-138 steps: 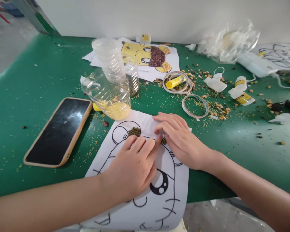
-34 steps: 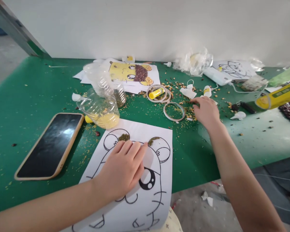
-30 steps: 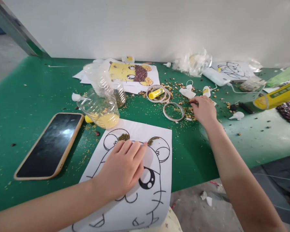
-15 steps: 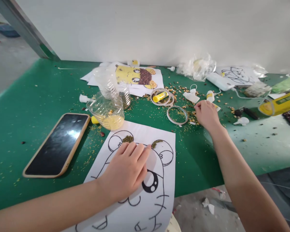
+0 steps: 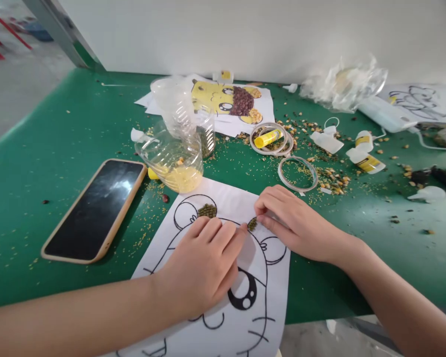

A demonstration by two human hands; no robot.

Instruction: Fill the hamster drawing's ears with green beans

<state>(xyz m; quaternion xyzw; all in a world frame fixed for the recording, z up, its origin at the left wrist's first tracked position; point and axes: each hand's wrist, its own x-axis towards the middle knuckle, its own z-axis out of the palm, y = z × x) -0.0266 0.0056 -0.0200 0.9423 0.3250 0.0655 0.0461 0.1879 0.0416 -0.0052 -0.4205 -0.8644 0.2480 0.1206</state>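
Note:
A white sheet with a cartoon animal outline (image 5: 241, 198) lies on the green table. My left hand (image 5: 204, 263) rests flat on it, fingers stretched over the head, holding nothing. Small green beans (image 5: 207, 211) fill part of the left ear, and a smaller patch of green beans (image 5: 252, 224) sits in the right ear. At that right patch is my right hand (image 5: 297, 223), thumb and fingertips pinched together just above the paper. Whatever is between those fingertips is too small or hidden to make out.
A phone (image 5: 96, 210) lies left of the sheet. Behind it are a clear plastic cup with yellow grains (image 5: 184, 178), tape rolls (image 5: 298, 188), a yellow glue stick (image 5: 268, 139), white glue bottles (image 5: 327, 141), scattered beans (image 5: 332, 181) and a partly bean-covered picture (image 5: 211, 99).
My right hand has come from the scattered beans near the glue bottles to the right ear on the sheet. My left hand stays on the paper. The view has shifted somewhat to the left.

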